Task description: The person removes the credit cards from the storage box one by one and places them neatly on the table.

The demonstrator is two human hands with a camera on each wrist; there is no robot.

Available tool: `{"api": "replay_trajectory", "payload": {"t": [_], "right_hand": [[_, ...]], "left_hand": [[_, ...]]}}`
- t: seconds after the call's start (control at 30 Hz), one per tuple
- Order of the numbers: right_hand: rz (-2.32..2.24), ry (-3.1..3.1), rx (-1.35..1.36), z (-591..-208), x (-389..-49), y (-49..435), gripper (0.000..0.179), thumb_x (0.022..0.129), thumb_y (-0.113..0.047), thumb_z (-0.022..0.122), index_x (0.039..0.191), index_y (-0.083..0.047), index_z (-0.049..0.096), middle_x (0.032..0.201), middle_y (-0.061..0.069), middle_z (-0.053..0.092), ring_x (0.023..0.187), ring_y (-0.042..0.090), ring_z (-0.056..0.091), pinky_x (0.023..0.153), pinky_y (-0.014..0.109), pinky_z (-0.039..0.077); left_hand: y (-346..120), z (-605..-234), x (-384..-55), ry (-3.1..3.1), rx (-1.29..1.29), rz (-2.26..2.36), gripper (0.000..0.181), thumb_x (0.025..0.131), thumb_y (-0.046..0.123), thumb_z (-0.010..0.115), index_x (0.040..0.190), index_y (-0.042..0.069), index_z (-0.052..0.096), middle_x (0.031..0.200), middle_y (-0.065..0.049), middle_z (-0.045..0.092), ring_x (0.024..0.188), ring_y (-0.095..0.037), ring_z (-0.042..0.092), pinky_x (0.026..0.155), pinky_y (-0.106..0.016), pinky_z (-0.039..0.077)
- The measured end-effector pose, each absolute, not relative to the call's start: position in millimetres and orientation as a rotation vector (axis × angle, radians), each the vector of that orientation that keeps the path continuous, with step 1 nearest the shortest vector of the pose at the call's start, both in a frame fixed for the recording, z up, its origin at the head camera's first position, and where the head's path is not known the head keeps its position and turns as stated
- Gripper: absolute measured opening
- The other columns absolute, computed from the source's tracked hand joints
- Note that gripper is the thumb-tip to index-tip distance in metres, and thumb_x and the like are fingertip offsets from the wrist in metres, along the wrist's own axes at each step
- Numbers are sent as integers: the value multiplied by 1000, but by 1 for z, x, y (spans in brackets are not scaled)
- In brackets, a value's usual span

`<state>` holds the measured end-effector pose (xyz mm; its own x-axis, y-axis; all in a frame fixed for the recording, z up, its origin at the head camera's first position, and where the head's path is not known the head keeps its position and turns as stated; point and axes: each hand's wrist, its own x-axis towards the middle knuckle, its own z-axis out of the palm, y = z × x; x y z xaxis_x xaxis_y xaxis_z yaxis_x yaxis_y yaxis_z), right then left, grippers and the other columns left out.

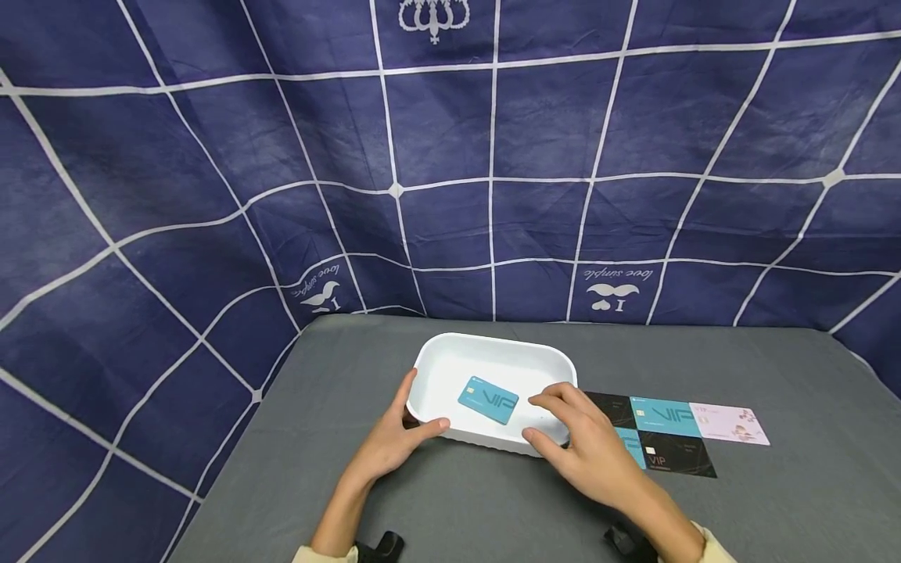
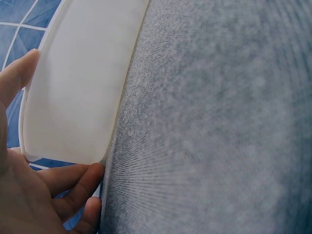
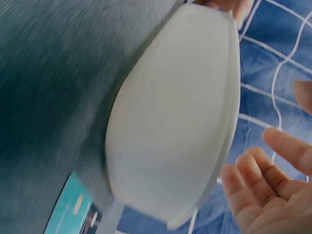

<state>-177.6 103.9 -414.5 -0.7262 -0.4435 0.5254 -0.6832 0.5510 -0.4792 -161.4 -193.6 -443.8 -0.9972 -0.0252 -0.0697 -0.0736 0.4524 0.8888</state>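
A white plastic tray with rounded corners sits on the grey table, and one teal VIP card lies flat inside it. My left hand grips the tray's left end, its thumb at the near rim and its other fingers around the end wall. In the left wrist view those fingertips are low against the tray wall. Over the tray's right end hovers my right hand, fingers loosely bent and apart from the thumb. Nothing shows between them in the right wrist view, where the hand is beside the rim.
Right of the tray, several cards lie edge to edge in two rows: a teal card, a pink card, a black card and others partly behind my right hand. A blue curtain with white lines hangs behind the table.
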Motion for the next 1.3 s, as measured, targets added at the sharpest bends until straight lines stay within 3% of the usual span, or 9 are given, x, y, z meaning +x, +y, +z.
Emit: {"api": "replay_trajectory", "payload": {"t": [0.33,0.57,0.93,1.3], "right_hand": [[989,-2460,920,-417,-188,68,29,84,-19,80,109,-7,72,103,-2,59,94,10,52,79,34,45],[936,-2520,909,-423,-194,61,30,81,-11,81,109,-3,72,99,0,56,91,14,52,81,36,45],[944,-2606,994,-423,-215,43,35,86,-17,76,113,3,70,100,10,57,93,22,53,85,40,43],[838,-2753,962,-433,-238,31,35,85,-22,78,110,2,71,95,6,56,85,20,49,79,37,42]], "left_hand": [[-192,-443,-160,2638,-79,1645,103,83,41,80,160,18,15,130,-19,53,104,-25,53,92,-48,38],[-189,-443,-160,2629,-63,1620,103,83,43,78,160,20,14,114,-13,62,100,-21,55,89,-44,40],[-196,-445,-161,2611,-80,1655,104,83,40,79,160,21,12,113,-13,60,98,-21,54,88,-41,39],[-194,-442,-161,2600,-53,1658,104,83,39,80,160,20,12,108,-12,61,95,-20,54,84,-39,41]]}}
